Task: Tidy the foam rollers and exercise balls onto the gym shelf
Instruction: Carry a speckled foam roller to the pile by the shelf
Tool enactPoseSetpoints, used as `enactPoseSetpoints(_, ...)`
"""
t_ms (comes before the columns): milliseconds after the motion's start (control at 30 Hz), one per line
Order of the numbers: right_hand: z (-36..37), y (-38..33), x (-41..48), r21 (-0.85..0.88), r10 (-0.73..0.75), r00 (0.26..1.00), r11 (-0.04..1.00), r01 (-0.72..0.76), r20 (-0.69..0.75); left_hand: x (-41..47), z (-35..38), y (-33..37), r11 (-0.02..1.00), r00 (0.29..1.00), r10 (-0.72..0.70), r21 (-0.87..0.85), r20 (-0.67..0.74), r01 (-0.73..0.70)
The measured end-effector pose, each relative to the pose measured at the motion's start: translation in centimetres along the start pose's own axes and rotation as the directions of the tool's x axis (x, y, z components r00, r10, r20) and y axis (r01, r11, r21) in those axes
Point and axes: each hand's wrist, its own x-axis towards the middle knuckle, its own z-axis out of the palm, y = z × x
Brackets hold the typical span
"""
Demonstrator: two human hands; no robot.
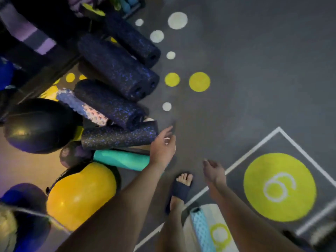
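Several dark blue-speckled foam rollers (116, 68) lie side by side on the floor at the left. Another speckled roller (118, 136) lies crosswise below them, and a teal roller (121, 159) lies under it. A black exercise ball (39, 124) and a yellow ball (80, 193) sit at the left, with a small dark ball (72, 155) between them. My left hand (163, 146) hovers open beside the right end of the crosswise speckled roller, holding nothing. My right hand (213, 169) hangs open over the floor. A light-blue patterned roller (201, 231) lies by my leg.
A dark shelf frame (45, 60) with purple-striped rolls stands at the upper left. A bumpy blue-and-pink roller (81, 108) lies among the speckled ones. My sandalled foot (181, 188) stands on grey floor with white and yellow dots and a big yellow circle (280, 186).
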Motion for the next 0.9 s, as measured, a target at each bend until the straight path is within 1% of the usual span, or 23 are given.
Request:
enactPoseSetpoints(100,-6.3,7.8,1.3,0.144,0.106,0.990,0.985,-0.092,-0.090,-4.9,8.0,1.3,0.999,0.990,0.010,0.048,0.144,-0.017)
enactPoseSetpoints(200,-13.1,13.1,-0.2,0.283,0.172,0.968,0.952,-0.116,-0.182,-10.6,17.1,2.3,0.991,0.940,0.032,0.108,0.340,-0.073)
enactPoseSetpoints(267,-17.3,17.8,-0.7,0.402,0.235,0.946,0.906,-0.130,-0.224,-15.0,23.2,1.8,0.968,0.878,0.048,0.194,0.476,-0.158)
enactPoseSetpoints(333,-20.8,23.2,-0.7,0.486,0.299,0.924,0.860,-0.154,-0.236,-19.3,28.4,0.2,0.921,0.794,0.041,0.285,0.607,-0.265)
enactPoseSetpoints(433,-24.8,31.8,-2.0,0.597,0.406,0.883,0.778,-0.197,-0.238,-26.1,34.8,-3.6,0.844,0.672,-0.052,0.393,0.738,-0.366)
enactPoseSetpoints(500,-26.7,38.2,-3.1,0.641,0.481,0.842,0.732,-0.231,-0.245,-30.7,38.3,-6.7,0.799,0.594,-0.117,0.431,0.796,-0.420)
enactPoseSetpoints(533,-27.2,41.3,-3.7,0.662,0.518,0.822,0.705,-0.254,-0.237,-32.7,39.6,-8.4,0.778,0.571,-0.137,0.445,0.809,-0.444)
enactPoseSetpoints(633,-27.3,50.2,-5.6,0.746,0.621,0.765,0.589,-0.310,-0.171,-38.3,43.2,-13.5,0.706,0.539,-0.165,0.481,0.826,-0.520)
enactPoseSetpoints(733,-26.1,58.5,-6.6,0.827,0.687,0.712,0.479,-0.294,-0.144,-41.9,46.7,-19.4,0.614,0.510,-0.184,0.504,0.840,-0.608)
enactPoseSetpoints(800,-25.1,63.7,-6.2,0.873,0.736,0.662,0.408,-0.267,-0.141,-43.1,49.8,-23.4,0.547,0.506,-0.151,0.498,0.849,-0.673)
enactPoseSetpoints(867,-24.3,68.7,-4.8,0.905,0.796,0.589,0.343,-0.251,-0.138,-42.8,53.7,-26.9,0.437,0.487,-0.073,0.466,0.871,-0.769)
enactPoseSetpoints(900,-23.9,71.1,-3.9,0.914,0.822,0.557,0.310,-0.261,-0.120,-42.3,55.7,-28.3,0.366,0.477,-0.017,0.449,0.879,-0.815)
